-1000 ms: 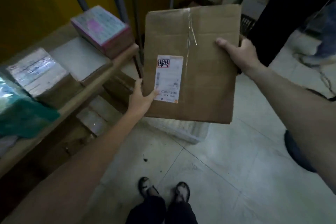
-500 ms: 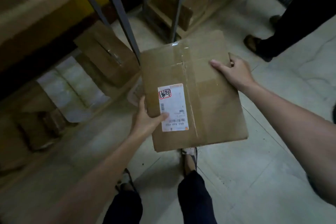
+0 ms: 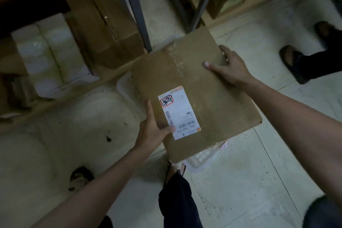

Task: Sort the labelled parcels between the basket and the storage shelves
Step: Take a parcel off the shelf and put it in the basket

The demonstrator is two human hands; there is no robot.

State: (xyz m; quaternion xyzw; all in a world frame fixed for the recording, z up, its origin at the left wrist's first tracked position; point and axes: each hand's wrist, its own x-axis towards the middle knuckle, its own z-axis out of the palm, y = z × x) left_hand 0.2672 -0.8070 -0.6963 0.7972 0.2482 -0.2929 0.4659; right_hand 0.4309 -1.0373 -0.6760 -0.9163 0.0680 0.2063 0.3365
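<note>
Parcel (image 3: 212, 102), flat brown carton w/ white label (image 3: 178, 113), is held directly above basket (image 3: 202, 160), covering most of it. L hand (image 3: 151, 131) grips one edge, thumb on label; R hand (image 3: 231, 66) grips opposite edge, thumb on top. Shelf post (image 3: 137, 5) stands just beyond basket.

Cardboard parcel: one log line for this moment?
parcel | left hand grips near edge | right hand grips far edge | held over basket
</note>
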